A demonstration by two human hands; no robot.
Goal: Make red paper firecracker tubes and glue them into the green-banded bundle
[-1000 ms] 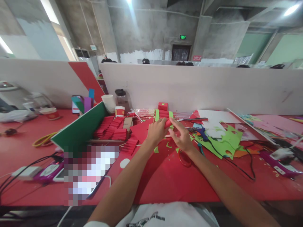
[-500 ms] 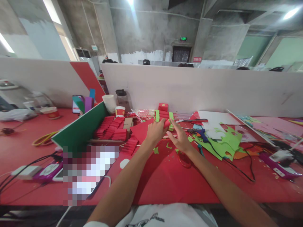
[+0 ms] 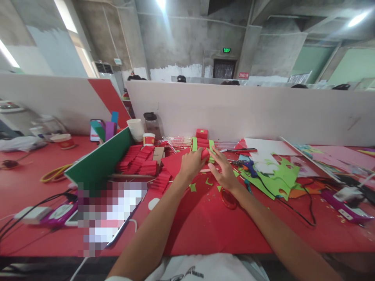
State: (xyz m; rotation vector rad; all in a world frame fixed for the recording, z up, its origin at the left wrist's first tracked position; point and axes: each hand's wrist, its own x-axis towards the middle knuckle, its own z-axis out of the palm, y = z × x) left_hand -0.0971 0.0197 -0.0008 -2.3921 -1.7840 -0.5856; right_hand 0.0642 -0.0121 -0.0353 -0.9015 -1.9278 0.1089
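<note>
My left hand (image 3: 191,163) is closed around a small red paper piece (image 3: 205,153) that looks rolled; the fingers hide part of it. My right hand (image 3: 225,169) is at the piece's right end, fingers stretched out and thumb apart, fingertips at or very near it. Just behind the hands stand red rolls with light green bands (image 3: 211,144), topped by a red block with a yellow star (image 3: 202,133). A flat red sheet (image 3: 175,160) lies left of my left hand. Under my right wrist is a red ring-shaped thing (image 3: 228,199), perhaps scissor handles.
Stacks of folded red pieces (image 3: 140,166) lie left, beside a green board (image 3: 101,162). To the right are a blue glue gun (image 3: 249,166) with a black cord and cut green sheets (image 3: 281,177). A blurred screen (image 3: 123,210) lies front left. A white partition (image 3: 249,113) closes the back.
My right hand's fingers and thumb have shifted slightly at the end of the red piece. My left hand keeps its hold, almost unmoved. The view has tilted a little.
</note>
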